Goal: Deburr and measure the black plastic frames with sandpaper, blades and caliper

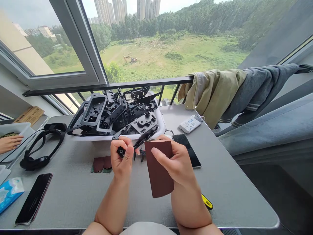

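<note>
My left hand (121, 158) is shut on a black moulded plastic part (144, 139), which runs up and right out of my fingers. My right hand (172, 163) pinches a sheet of brown sandpaper (158, 169) between thumb and fingers, close to that part. Behind my hands, a white plastic tray (156, 132) is heaped with several black plastic parts (114, 114). Scraps of brown sandpaper (102, 164) lie on the grey table (73, 202) in front of the tray, just beyond my left hand.
A black phone (187, 150) and a white packet (190, 124) lie right of the tray. Left are a black headset (41, 147), a second phone (33, 199) and a blue tissue pack (9, 194). Another person's hand (9, 143) rests far left. A railing (107, 85) runs behind the table.
</note>
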`<state>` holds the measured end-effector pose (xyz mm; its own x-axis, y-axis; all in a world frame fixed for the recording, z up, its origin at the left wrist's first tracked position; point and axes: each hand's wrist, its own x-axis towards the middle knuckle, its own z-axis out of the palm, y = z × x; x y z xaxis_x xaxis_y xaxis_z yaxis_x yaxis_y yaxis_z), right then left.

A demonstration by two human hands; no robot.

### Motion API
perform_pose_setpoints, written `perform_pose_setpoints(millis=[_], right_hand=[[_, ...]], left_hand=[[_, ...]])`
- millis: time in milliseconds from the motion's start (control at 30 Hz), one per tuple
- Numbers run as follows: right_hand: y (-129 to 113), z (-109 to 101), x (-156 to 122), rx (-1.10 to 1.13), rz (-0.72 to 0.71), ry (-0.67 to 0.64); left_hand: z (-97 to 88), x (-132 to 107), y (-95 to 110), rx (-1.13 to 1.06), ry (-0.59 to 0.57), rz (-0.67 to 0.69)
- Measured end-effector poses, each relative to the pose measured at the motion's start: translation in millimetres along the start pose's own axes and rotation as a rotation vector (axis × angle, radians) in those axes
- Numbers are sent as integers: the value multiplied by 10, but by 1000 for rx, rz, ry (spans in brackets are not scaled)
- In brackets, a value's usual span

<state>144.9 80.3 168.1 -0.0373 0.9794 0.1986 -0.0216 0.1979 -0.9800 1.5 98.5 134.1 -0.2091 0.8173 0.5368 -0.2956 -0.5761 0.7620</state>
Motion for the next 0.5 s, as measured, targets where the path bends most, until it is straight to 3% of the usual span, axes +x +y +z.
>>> perform_pose_setpoints(millis=[167, 367, 500], right_hand=[[8, -33, 18, 139, 85, -74], [106, -23, 48, 345, -17, 7], [93, -2, 51, 330, -53, 71]], left_hand=[[19, 76, 80, -135, 85, -157], [5, 98, 91, -202, 165, -293], [-11, 99, 81, -220, 231, -329]])
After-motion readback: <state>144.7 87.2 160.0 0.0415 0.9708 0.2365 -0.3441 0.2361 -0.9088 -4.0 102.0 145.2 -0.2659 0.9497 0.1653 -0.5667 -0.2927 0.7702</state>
